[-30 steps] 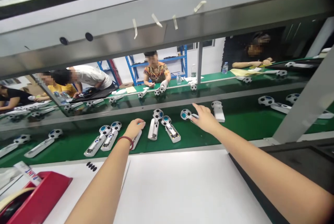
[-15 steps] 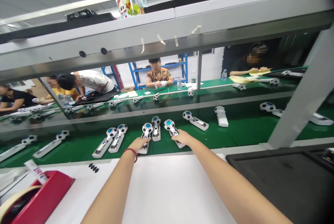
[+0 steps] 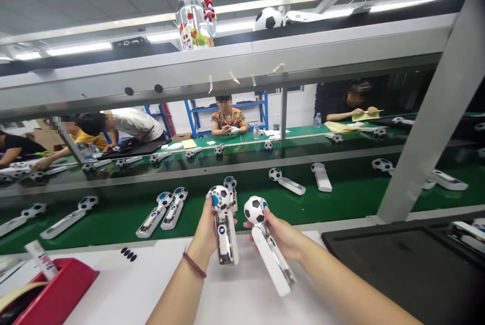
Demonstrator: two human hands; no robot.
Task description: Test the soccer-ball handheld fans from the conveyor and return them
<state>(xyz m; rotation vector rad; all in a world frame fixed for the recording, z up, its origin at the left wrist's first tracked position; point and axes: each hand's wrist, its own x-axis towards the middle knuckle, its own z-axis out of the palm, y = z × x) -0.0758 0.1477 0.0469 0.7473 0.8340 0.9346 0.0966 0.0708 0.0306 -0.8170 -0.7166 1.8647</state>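
Your left hand [image 3: 206, 229] grips a white, ball-topped handle [image 3: 226, 239], thumb beside the ball's blue disc; the shaft extends below the fingers, its open housing facing you. Your right hand [image 3: 285, 236] grips a second ball-topped handle [image 3: 270, 259], slanting below the fingers; its smooth side shows, and the cavity is mostly turned from view. The far fingers of both hands are largely hidden behind the pieces. Just beyond the left fingers, a third handle [image 3: 231, 183] is partly covered on the green belt [image 3: 261, 188]. Farther left, the red tape dispenser [image 3: 70, 284] is cut off.
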